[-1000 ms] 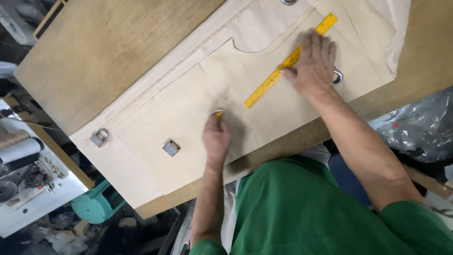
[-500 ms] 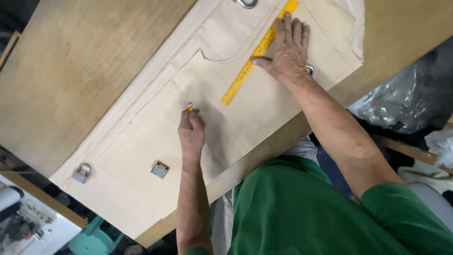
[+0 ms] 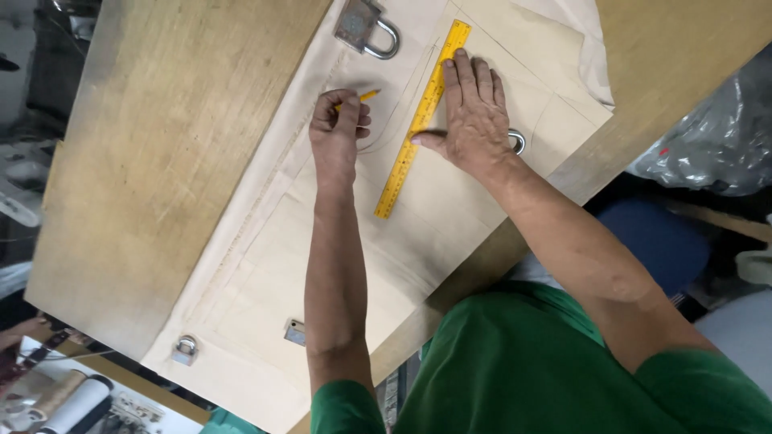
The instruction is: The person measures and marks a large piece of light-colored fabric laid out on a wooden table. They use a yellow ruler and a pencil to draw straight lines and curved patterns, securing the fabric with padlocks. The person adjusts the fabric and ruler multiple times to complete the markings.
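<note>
**Pencil and ruler on the cream cloth**

At the far left of the head view I see the wooden counter, bare and a little scratched. Near its lower left edge, on the corner of the cream cloth, lies a small padlock as a weight. A little more to the right, half hidden under my left forearm, there is a small square metal piece, also on the cloth.

My left hand is closed around a yellow pencil; the fingers are curled together and the tip of the pencil points to the right, resting on the cloth near a curved drawn line. Above this hand, at the top edge of the picture, a big grey padlock sits on the cloth.

Just to the right of the pencil lies the yellow ruler, flat on the cloth and running diagonally from the upper right to the lower left. My right hand is open and flat, fingers spread a little, pressing on the cloth just beside the ruler, with the thumb touching the ruler's edge. It grips nothing. Beside the wrist of this hand I see a metal ring, partly covered by the hand.

At the far right, beyond the counter's edge, there is a clear plastic bag.
</note>
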